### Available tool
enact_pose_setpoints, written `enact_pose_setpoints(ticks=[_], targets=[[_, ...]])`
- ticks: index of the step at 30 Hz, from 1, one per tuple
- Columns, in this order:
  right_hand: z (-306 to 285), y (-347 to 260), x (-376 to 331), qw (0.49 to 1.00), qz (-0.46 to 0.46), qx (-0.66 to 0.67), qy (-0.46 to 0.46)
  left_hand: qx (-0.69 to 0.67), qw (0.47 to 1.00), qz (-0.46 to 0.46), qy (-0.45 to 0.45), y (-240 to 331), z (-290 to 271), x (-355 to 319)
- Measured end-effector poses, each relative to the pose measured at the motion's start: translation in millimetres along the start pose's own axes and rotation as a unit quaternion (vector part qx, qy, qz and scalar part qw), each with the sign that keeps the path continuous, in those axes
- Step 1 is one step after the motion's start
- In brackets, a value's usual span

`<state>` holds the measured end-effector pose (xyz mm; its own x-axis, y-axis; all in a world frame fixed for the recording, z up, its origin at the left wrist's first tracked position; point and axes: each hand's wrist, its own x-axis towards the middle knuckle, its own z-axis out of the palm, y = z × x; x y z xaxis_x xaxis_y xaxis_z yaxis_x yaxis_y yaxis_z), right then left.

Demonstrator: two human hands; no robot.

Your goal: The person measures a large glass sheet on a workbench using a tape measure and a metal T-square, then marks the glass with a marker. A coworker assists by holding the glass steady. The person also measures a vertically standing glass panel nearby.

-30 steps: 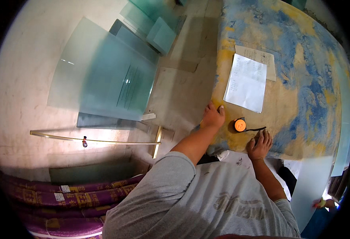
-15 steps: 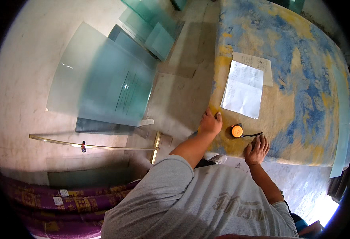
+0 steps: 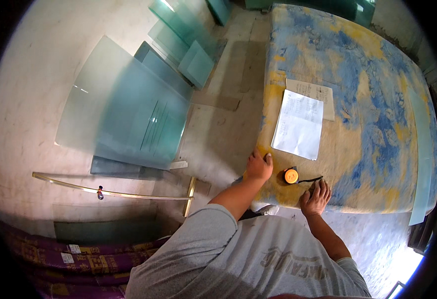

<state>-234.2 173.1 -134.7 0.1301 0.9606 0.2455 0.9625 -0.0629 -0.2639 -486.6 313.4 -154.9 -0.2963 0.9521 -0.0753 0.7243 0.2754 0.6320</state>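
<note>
An orange round tape measure (image 3: 291, 175) lies just right of the frame's centre, on the near edge of the blue-and-yellow worktop (image 3: 373, 99), with a short dark strip running out to its right. The left hand (image 3: 259, 166) rests flat on the worktop edge just left of it, fingers loosely curled, holding nothing. The right hand (image 3: 316, 197) lies spread open just below the strip, palm down, empty. Above them sit white paper sheets (image 3: 299, 123). Glass panes (image 3: 128, 114) lean against the wall at upper left.
</note>
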Motion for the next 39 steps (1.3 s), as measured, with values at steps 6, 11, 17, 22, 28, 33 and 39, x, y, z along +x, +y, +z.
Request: enact_pose_setpoints(ticks=[6,11,17,22,28,33,39], targets=[[-3,-2,1,1.000,-0.008,0.004,0.006,-0.016,0.999,0.042,0.004,-22,18,5],[-5,-2,4,1.000,-0.010,0.016,0.003,0.003,1.000,0.005,-0.023,-6,4,3],[-9,-4,5,1.000,-0.002,0.025,-0.003,0.013,0.999,-0.006,-0.038,0,-5,3],[-8,-1,4,1.000,0.003,0.026,-0.005,0.008,0.999,-0.023,-0.042,13,-12,0],[-11,-4,7,1.000,0.003,0.023,-0.004,0.016,0.999,0.029,-0.019,-9,4,4],[-10,-4,7,1.000,0.004,0.024,0.004,0.039,0.999,0.006,-0.023,0,0,3],[-11,-5,8,1.000,0.005,0.022,0.002,0.042,0.999,0.001,-0.022,-6,4,3]])
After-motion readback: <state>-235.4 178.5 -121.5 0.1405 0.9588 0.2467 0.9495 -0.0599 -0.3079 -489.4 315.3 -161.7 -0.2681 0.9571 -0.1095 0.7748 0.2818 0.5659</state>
